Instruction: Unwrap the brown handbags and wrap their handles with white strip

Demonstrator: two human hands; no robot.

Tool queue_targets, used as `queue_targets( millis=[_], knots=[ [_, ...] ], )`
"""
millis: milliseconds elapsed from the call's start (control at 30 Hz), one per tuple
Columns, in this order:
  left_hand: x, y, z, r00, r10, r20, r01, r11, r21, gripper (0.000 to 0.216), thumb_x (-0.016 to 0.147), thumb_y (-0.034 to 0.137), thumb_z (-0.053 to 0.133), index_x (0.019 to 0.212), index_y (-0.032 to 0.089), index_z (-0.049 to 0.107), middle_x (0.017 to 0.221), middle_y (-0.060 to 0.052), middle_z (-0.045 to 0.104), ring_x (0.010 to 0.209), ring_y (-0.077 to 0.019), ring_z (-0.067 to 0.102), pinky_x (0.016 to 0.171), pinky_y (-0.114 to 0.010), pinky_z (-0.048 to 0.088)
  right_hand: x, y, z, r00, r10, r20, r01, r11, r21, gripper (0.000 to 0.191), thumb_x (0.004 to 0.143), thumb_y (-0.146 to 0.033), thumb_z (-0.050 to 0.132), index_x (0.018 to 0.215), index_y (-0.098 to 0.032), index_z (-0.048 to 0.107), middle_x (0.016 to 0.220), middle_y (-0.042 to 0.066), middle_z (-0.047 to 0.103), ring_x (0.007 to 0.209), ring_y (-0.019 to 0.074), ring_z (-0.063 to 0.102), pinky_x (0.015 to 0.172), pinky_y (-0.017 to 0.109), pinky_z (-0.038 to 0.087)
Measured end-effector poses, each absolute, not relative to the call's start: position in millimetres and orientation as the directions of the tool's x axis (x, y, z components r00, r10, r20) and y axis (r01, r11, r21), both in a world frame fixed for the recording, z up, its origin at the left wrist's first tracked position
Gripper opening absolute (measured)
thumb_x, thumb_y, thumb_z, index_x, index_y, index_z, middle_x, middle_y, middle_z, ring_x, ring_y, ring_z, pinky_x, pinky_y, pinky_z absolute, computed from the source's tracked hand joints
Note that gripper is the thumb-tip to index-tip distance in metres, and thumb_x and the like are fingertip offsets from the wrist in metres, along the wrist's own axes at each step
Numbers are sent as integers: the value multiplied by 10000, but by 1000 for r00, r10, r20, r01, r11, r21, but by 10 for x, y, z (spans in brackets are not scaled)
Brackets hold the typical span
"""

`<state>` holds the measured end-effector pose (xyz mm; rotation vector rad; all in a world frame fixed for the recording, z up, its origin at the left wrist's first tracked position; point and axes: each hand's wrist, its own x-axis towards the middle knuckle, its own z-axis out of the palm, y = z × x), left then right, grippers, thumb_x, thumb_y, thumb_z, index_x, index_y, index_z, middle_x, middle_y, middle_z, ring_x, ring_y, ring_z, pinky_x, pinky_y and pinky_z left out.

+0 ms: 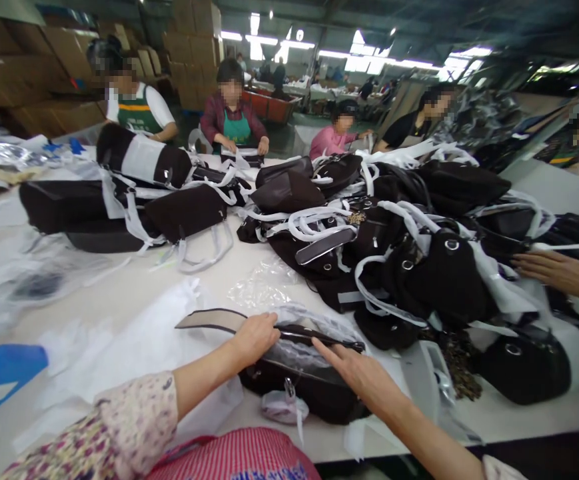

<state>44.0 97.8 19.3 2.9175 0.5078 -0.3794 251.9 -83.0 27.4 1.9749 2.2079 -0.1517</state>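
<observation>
Black bag lies beneath my two hands at a crowded desk

The black bag (314,390) lies on the near side of the white desk (512,419), right in front of me, its top open and clear plastic (296,352) showing inside. My left hand (256,339) bends over the left part of the opening, fingers close together; I cannot tell whether they grip the edge. My right hand (356,367) rests at the right part, index finger stretched along the opening and the other fingers partly hidden, so its hold cannot be told either. A beige-faced strap (214,320) reaches out past my left hand, and a small wrapped piece (285,405) hangs at the bag's front. White sheets (129,333) spread to the left, near a blue container (6,377). Beyond, more dark bags (439,280) with white-wrapped handles are heaped, a co-worker's hand (564,273) touching the pile at right. Across the desk, a person in a green apron (239,127) handles another dark item.
</observation>
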Motion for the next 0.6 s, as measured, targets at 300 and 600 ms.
queue_targets(
  millis=[300,600],
  knots=[
    [438,985,122,915,332,-229,366,-922,125,212,938,116,456,941,134,667,1006,-122,606,922,-245,589,722,-324,480,1665,-1378,-147,171,947,-271,952,-230,-203,575,771,-140,635,1333,-203,528,1058,109,717,810,271,726,664,327,588],
    [417,853,181,909,367,-198,395,-910,128,143,913,88,512,921,122,651,1012,-130,611,917,-254,585,701,-325,469,1197,-1225,-823,331,925,-184,876,-374,-306,504,803,-99,519,1299,-184,505,1046,153,729,977,321,699,832,394,570]
  ],
)
